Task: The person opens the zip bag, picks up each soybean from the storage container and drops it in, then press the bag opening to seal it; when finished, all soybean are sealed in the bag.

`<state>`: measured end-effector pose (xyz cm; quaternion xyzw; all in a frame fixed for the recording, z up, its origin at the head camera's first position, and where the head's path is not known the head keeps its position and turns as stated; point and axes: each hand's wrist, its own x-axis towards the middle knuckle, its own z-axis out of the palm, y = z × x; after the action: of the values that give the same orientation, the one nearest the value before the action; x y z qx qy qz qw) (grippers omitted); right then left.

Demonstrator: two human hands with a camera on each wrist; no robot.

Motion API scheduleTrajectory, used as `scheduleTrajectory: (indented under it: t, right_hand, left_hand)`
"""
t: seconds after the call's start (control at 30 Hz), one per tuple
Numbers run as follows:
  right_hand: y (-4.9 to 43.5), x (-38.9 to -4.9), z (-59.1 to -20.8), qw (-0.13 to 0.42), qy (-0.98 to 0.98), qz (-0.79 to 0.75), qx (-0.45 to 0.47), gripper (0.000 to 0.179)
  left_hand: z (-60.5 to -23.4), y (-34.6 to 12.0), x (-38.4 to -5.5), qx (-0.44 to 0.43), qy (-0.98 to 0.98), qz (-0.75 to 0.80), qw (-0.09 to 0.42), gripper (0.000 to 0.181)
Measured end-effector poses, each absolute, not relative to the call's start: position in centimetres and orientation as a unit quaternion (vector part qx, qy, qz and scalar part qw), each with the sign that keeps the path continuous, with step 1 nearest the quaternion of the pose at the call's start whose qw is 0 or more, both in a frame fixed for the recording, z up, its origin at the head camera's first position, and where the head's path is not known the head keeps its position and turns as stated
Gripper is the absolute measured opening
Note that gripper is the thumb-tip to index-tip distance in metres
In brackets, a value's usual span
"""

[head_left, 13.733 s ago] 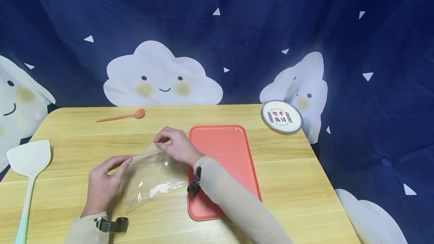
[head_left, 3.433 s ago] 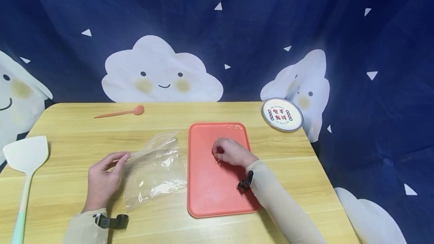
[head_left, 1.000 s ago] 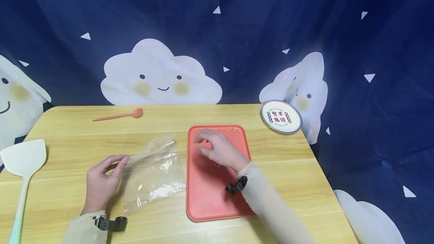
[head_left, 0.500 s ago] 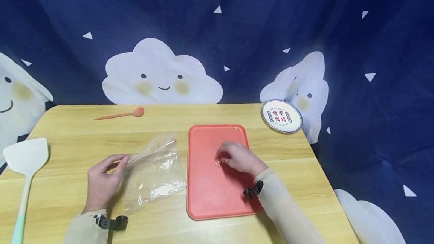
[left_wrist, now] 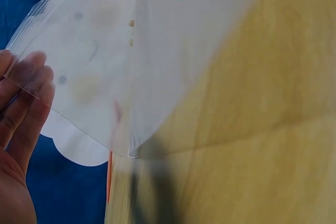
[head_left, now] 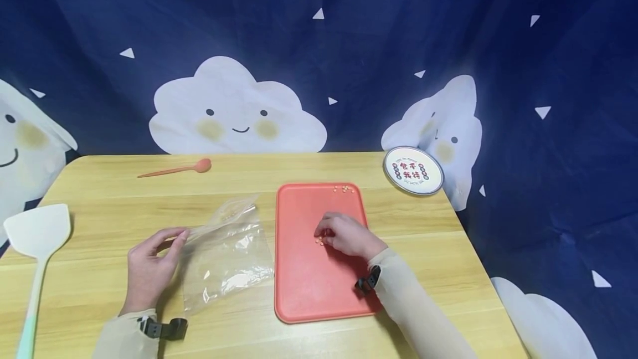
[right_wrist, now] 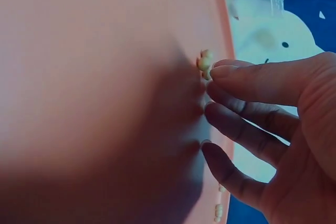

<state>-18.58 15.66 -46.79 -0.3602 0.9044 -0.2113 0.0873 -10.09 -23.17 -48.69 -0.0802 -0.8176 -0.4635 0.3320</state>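
My left hand (head_left: 152, 270) pinches the rim of a clear zip bag (head_left: 229, 265) between thumb and fingers. The bag lies on the table, its mouth raised and parted. A few soybeans (head_left: 229, 216) show near the mouth, and two soybeans (left_wrist: 131, 32) appear through the film in the left wrist view. My right hand (head_left: 346, 235) is low over the red tray (head_left: 304, 287), fingers bent. Its thumb and index tips are at a small cluster of soybeans (right_wrist: 205, 62); whether one is pinched is unclear. More soybeans (head_left: 345, 189) lie at the tray's far right corner.
A red spoon (head_left: 174, 170) lies near the table's back edge. At the back right corner sits a white plate (head_left: 413, 170) with red characters. A white spatula (head_left: 40, 231) with a green handle lies on the left. Behind hangs a blue cloud-print curtain (head_left: 359, 43).
At first both hands held the bag's mouth; the right hand then moved to the tray. One second ago it was nearer the bag, fingers apart; now it is back at the soybeans. The left hand stays.
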Motion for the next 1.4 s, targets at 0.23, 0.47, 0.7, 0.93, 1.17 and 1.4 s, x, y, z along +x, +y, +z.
scheduleTrajectory:
  t: [0.23,0.47,0.7,0.93,1.17,1.4]
  right_hand:
    - [15.3,-18.6,-47.2,0.095,0.906,-0.207,-0.356,0.013]
    - [15.4,-18.7,-47.2,0.093,0.915,-0.193,-0.343,0.013]
    - [15.3,-19.1,-46.8,0.096,0.918,-0.225,-0.311,0.006]
    - [14.2,-19.8,-45.3,0.055,0.907,-0.274,-0.316,0.005]
    - [11.0,-19.6,-43.0,0.051,0.862,-0.414,-0.289,0.008]
    - [6.1,-20.0,-42.6,0.011,0.813,-0.494,-0.307,0.008]
  left_hand:
    - [-49.1,-23.4,-10.1,-0.077,-0.813,-0.47,0.334,0.021]
    - [-49.0,-23.1,-10.1,-0.078,-0.813,-0.473,0.332,0.019]
    - [-48.9,-23.0,-10.1,-0.081,-0.813,-0.469,0.336,0.02]
    - [-48.8,-22.9,-10.2,-0.083,-0.814,-0.47,0.332,0.018]
    - [-48.9,-22.7,-10.2,-0.078,-0.813,-0.476,0.326,0.017]
    - [-49.0,-22.6,-10.2,-0.071,-0.812,-0.484,0.317,0.016]
